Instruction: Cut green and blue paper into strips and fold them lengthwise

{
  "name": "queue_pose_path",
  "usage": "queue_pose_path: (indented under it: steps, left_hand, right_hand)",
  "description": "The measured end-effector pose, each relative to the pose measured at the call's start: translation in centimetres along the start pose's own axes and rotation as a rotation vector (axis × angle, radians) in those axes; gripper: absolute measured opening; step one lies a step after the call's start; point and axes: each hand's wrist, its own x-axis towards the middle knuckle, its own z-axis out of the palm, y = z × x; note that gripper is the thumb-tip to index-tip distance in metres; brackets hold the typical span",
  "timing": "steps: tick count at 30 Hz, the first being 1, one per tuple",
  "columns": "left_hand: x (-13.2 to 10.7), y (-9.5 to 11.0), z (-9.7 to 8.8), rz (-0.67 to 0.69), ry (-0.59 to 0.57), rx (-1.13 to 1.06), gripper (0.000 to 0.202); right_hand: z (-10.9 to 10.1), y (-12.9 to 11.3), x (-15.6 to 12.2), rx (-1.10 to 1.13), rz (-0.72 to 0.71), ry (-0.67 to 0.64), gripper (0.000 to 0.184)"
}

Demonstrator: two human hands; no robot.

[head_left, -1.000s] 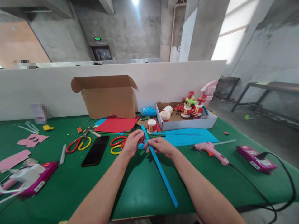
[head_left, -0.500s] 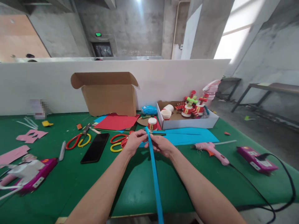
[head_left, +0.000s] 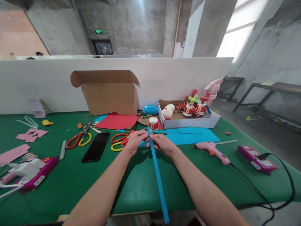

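Observation:
A long blue paper strip (head_left: 158, 175) hangs from my fingertips toward the table's near edge. My left hand (head_left: 136, 141) pinches its upper end from the left. From the right, my right hand (head_left: 163, 144) pinches the same end, the fingertips of both hands almost meeting. Just beyond them stands a red and white paper cup (head_left: 153, 123), upside down. Blue paper (head_left: 188, 137) lies flat behind my right hand. Scissors with red and yellow handles (head_left: 118, 142) lie beside my left hand, partly covered by it.
A black phone (head_left: 96, 147) and more scissors (head_left: 80, 138) lie left. Right are a pink glue gun (head_left: 213, 150) and a purple power block (head_left: 257, 159) with a cable. A white box (head_left: 191, 123) holds cups and paper figures. An open cardboard box (head_left: 109, 99) stands behind red paper (head_left: 118, 121).
The strip's lower end has swung up and to the right, so its tip now shows near the table edge. Both hands keep their pinch in nearly the same place.

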Motion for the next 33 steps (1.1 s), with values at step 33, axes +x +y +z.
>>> queue_pose_path:
  steps: [33]
  left_hand:
    - [0.7,-0.7,-0.6,0.012,0.23,-0.032,0.046]
  right_hand:
    - [0.6,0.7,0.4,-0.223,-0.049,0.09,0.035]
